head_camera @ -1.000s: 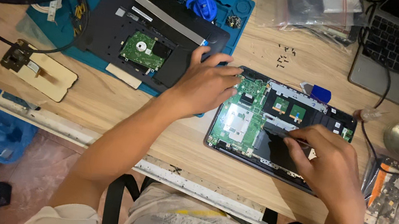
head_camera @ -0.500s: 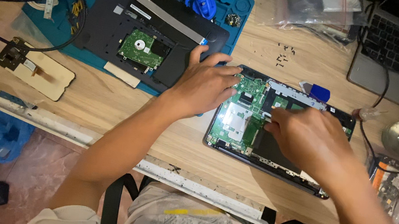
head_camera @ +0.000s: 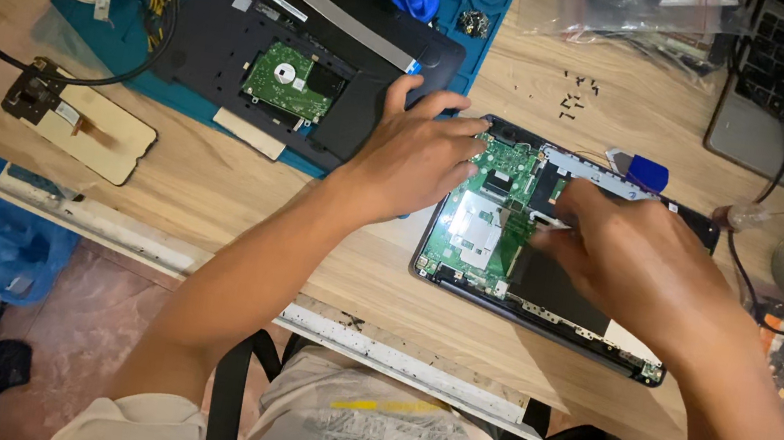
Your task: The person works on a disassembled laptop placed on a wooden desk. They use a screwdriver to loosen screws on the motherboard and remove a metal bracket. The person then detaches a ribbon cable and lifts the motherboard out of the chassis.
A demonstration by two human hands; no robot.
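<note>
A: What is lying at the far left?

B: A black laptop cover (head_camera: 234,38) is lying on the blue mat (head_camera: 120,63).

A: And the left hand (head_camera: 412,157)?

B: It is resting loosely spread, gripping nothing, fingertips pressing the opened laptop base (head_camera: 544,291) at its upper-left corner on the wooden table (head_camera: 213,197).

A: The right hand (head_camera: 643,268)?

B: It is hovering over the green board (head_camera: 482,227), fingers pinching together; whether they are holding anything, I cannot tell.

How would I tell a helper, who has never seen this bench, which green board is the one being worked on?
On the wooden table lie two opened dark devices. Take the one nearer the table's front edge, the opened laptop base, under both the left hand and right hand. Its green board is large, unlike the small green board on the blue mat.
</note>
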